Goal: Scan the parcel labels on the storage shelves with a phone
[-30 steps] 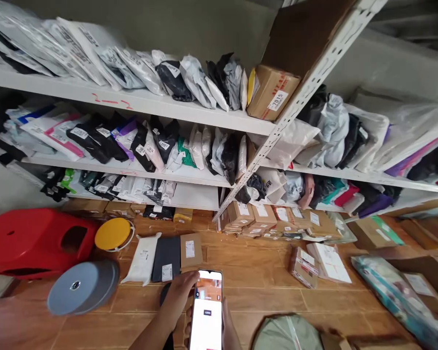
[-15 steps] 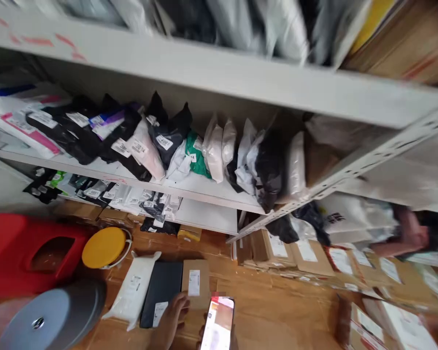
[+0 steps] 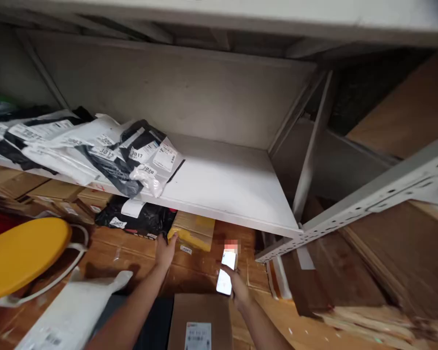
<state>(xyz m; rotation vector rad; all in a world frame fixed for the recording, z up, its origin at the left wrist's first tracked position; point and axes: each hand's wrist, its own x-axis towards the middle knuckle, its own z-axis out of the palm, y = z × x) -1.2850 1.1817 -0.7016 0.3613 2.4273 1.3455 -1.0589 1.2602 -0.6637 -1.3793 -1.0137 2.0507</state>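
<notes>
My left hand (image 3: pixel 165 252) reaches under the lowest white shelf (image 3: pixel 226 189), its fingertips on a yellow-brown parcel (image 3: pixel 192 232) lying on the wooden floor. Its fingers are stretched out. My right hand (image 3: pixel 237 288) holds a lit phone (image 3: pixel 227 272) upright, just right of that parcel. A black bagged parcel with white labels (image 3: pixel 136 219) lies left of the yellow one under the shelf. A cardboard box with a label (image 3: pixel 199 323) sits on the floor between my forearms.
Labelled white and black mailer bags (image 3: pixel 105 153) lie on the shelf's left half. A yellow round lid (image 3: pixel 22 253) and a white bag (image 3: pixel 71 316) sit at the lower left. A perforated metal upright (image 3: pixel 368 194) slants at the right. More boxes (image 3: pixel 40 189) stand under the shelf.
The view has dropped and closed in on the lowest shelf. My left hand has moved forward from the box to the yellow-brown parcel under the shelf; the phone hand went forward too.
</notes>
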